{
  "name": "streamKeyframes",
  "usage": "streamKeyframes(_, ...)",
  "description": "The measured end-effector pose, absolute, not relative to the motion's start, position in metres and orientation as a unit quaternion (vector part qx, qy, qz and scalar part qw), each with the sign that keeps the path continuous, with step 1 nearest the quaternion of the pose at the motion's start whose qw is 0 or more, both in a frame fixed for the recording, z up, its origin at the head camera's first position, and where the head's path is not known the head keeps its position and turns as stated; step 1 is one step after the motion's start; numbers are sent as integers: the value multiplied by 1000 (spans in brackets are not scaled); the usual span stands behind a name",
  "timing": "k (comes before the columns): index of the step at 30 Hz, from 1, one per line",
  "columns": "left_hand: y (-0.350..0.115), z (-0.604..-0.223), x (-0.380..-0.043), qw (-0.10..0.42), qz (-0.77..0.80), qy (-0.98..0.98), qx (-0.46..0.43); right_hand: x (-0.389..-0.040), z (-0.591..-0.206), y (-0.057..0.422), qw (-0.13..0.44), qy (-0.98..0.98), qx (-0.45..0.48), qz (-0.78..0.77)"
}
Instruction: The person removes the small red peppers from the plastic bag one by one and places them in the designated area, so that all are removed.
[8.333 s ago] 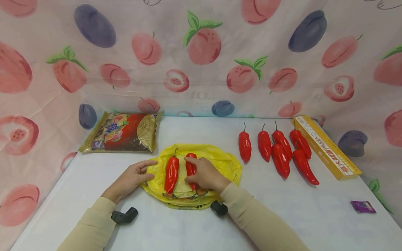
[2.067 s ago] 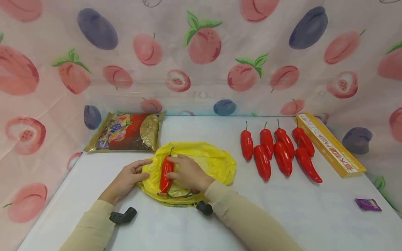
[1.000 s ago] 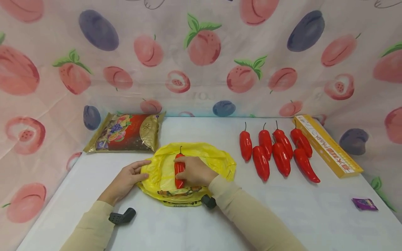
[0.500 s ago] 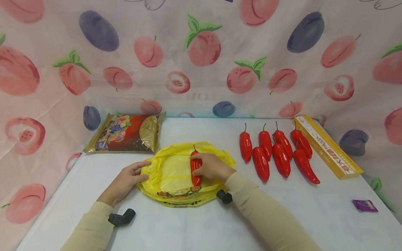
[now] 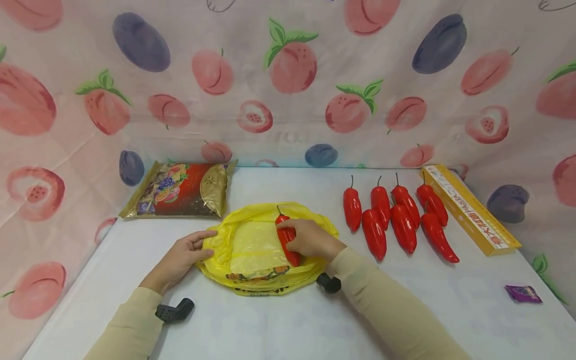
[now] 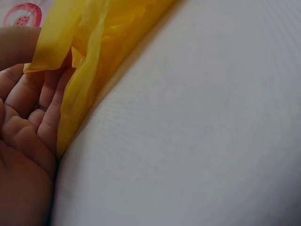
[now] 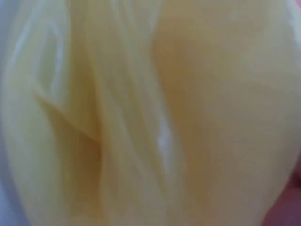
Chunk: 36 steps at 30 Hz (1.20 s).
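Observation:
A red chili pepper (image 5: 284,239) is in the grip of my right hand (image 5: 308,237), thumb on the near side and fingers on the far side. It leans a little, stem up and left, over the right part of an open yellow plastic bag (image 5: 252,245). My left hand (image 5: 182,257) holds the bag's left edge; in the left wrist view the yellow film (image 6: 89,52) runs between thumb and curled fingers. Bag folds (image 7: 127,113) fill the right wrist view, with a bit of the right hand (image 7: 284,207) in its lower right corner.
Several red chili peppers (image 5: 374,235) lie in two rows on the white table (image 5: 288,330), right of the bag. Beyond them is a long yellow pasta box (image 5: 470,210). A purple sachet (image 5: 523,294) lies at the right, a gold-red packet (image 5: 182,190) at the back left.
One of two peppers over the bag went to the right-hand group. Since then my right hand has gripped the other and moved it rightward across the bag, tilting it. The left hand stayed put.

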<state>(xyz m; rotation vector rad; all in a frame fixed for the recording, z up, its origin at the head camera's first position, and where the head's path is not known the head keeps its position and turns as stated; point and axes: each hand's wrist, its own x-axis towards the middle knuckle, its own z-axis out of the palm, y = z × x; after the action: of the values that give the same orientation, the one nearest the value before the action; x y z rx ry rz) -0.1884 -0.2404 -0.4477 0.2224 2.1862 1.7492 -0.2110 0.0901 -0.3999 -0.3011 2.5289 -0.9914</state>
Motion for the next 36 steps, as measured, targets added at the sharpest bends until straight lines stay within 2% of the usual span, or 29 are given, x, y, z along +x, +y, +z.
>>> streamKeyframes(11, -242, -447, -189, 163, 616, 767, 76, -203, -396, 97, 167, 886, -132, -411)
streamKeyframes(24, -240, -446, -190, 164, 618, 766, 73, -198, -395, 100, 181, 869, -166, -430)
streamKeyframes(36, -240, -446, -191, 170, 618, 764, 81, -196, -371, 128, 120, 883, -142, -430)
